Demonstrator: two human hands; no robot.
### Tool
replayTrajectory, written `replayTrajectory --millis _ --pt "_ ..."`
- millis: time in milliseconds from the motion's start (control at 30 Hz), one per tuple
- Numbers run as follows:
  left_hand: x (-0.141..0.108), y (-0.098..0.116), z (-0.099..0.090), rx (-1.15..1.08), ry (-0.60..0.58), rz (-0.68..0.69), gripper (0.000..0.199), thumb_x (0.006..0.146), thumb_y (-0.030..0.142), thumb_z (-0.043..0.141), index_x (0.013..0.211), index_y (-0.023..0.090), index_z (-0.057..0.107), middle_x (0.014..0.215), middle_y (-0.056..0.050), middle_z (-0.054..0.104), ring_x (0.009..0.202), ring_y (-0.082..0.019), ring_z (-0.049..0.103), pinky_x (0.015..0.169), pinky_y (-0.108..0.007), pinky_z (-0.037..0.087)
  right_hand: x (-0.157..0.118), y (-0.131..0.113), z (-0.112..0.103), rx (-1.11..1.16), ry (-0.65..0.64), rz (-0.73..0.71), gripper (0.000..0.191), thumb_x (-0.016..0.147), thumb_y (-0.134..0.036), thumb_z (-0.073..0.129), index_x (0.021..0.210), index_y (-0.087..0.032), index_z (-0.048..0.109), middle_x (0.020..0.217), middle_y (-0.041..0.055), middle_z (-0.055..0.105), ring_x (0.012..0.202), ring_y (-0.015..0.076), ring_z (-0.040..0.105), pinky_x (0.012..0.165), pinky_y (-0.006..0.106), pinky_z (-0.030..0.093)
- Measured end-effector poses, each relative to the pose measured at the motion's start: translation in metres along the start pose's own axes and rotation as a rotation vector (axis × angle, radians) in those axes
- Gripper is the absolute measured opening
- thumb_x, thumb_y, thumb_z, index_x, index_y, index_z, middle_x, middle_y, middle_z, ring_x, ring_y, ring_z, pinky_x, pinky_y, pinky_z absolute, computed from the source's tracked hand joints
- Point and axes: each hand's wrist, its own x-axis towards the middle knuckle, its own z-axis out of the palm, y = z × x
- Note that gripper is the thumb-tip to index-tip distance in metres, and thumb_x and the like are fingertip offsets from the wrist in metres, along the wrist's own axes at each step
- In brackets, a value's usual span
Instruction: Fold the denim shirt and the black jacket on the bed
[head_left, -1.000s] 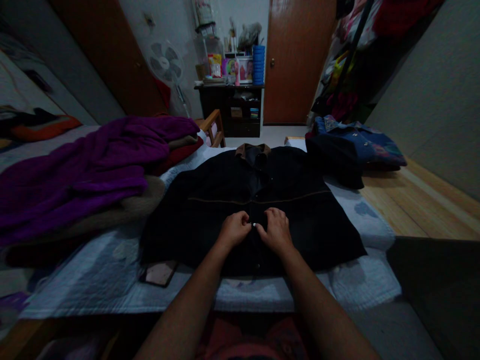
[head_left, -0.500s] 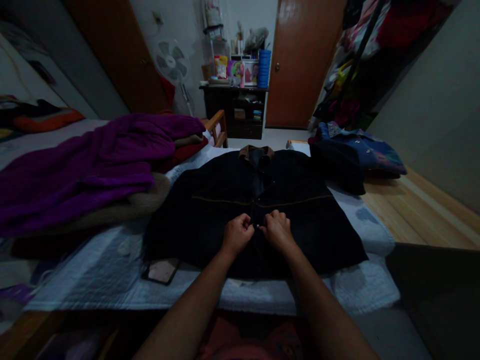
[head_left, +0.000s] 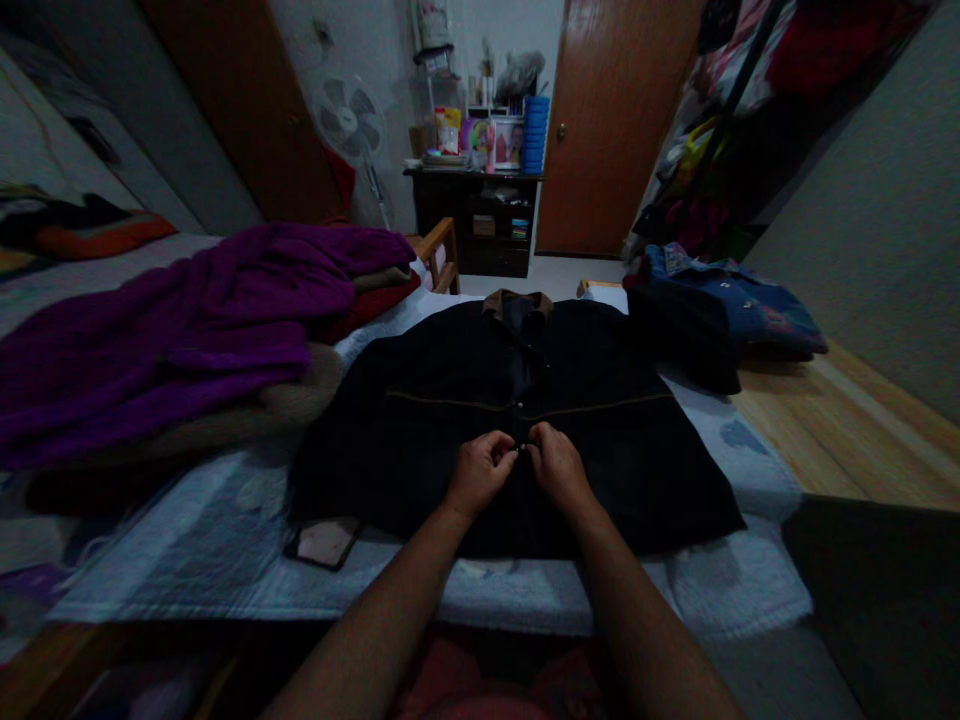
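Pinching jacket (head_left: 409, 450) toward six o'clock with left hand (head_left: 481, 470) and right hand (head_left: 559, 470); probably soft, heavyish, best held by placket (head_left: 520, 424).

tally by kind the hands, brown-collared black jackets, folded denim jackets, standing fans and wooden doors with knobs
Hands: 2 (left hand, right hand)
Brown-collared black jacket: 1
Folded blue denim jacket: 1
Standing fan: 1
Wooden doors with knobs: 2 (left door, right door)
Total: 7
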Motion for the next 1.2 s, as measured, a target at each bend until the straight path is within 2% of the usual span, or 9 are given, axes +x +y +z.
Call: replayTrajectory --millis 133,233,300,433,533,700,967,1200 --pt "0.000 -0.001 0.001 0.074 -0.026 0.033 0.008 0.079 0.020 0.060 0.086 0.019 0.064 0.073 0.002 0.064 0.065 -0.011 0.058 0.063 -0.021 0.042 -0.003 -0.002 -0.006 -0.048 -0.070 -0.008 0.019 0.088 -0.023 0.056 0.106 -0.019 0.058 0.104 0.0077 0.063 0.100 0.0219 0.054 0.085 0.030 0.037" --pt "-0.001 0.002 0.003 0.256 -0.016 0.043 0.004 0.079 0.022 0.059 0.080 0.019 0.061 0.072 0.001 0.063 0.065 -0.012 0.057 0.063 -0.022 0.039 -0.008 -0.006 -0.011 -0.147 -0.062 0.031 0.013 0.088 -0.028 0.057 0.097 -0.019 0.060 0.100 0.0079 0.062 0.096 0.0233 0.053 0.082 0.032 0.036" --pt "-0.001 0.006 0.004 0.416 -0.021 0.042 0.008 0.080 0.026 0.057 0.075 0.020 0.059 0.072 -0.001 0.063 0.068 -0.014 0.058 0.063 -0.024 0.038 -0.010 -0.008 -0.013 -0.193 -0.068 0.040 0.010 0.089 -0.027 0.054 0.094 -0.019 0.060 0.098 0.0077 0.062 0.094 0.0229 0.053 0.080 0.032 0.035" --pt "-0.002 0.013 0.005 0.599 -0.087 0.011 0.014 0.082 0.029 0.053 0.072 0.021 0.058 0.075 -0.002 0.065 0.072 -0.017 0.060 0.062 -0.026 0.035 -0.010 -0.007 -0.013 -0.219 -0.098 0.007 0.012 0.092 -0.027 0.049 0.093 -0.019 0.059 0.097 0.0076 0.062 0.093 0.0221 0.052 0.079 0.032 0.034" --pt "-0.002 0.014 0.003 0.559 -0.111 0.024 0.016 0.086 0.029 0.050 0.073 0.021 0.057 0.076 -0.001 0.065 0.074 -0.016 0.060 0.064 -0.026 0.036 -0.008 -0.005 -0.012 -0.195 -0.091 -0.004 0.015 0.094 -0.028 0.047 0.092 -0.019 0.058 0.097 0.0071 0.062 0.092 0.0214 0.052 0.079 0.031 0.033" --pt "-0.004 0.012 0.002 0.427 -0.068 0.094 0.020 0.091 0.028 0.045 0.076 0.021 0.055 0.078 -0.001 0.064 0.076 -0.014 0.060 0.068 -0.025 0.037 -0.006 -0.008 -0.011 -0.170 -0.083 -0.011 0.013 0.092 -0.027 0.048 0.090 -0.019 0.058 0.094 0.0072 0.062 0.091 0.0207 0.052 0.080 0.030 0.033" --pt "-0.004 0.011 0.008 0.596 -0.131 0.118 0.018 0.092 0.028 0.044 0.081 0.021 0.056 0.083 -0.003 0.066 0.081 -0.017 0.061 0.071 -0.027 0.039 -0.002 0.002 -0.007 -0.055 -0.110 -0.030 0.015 0.093 -0.025 0.045 0.092 -0.020 0.059 0.095 0.0058 0.063 0.091 0.0187 0.054 0.081 0.029 0.034" --pt "-0.004 0.002 0.004 0.503 -0.168 0.180 0.022 0.096 0.025 0.036 0.089 0.022 0.057 0.089 -0.003 0.066 0.085 -0.016 0.061 0.077 -0.026 0.042 -0.001 0.009 -0.004 0.010 -0.104 -0.066 0.017 0.094 -0.024 0.042 0.091 -0.020 0.058 0.094 0.0052 0.063 0.090 0.0177 0.054 0.081 0.028 0.035"
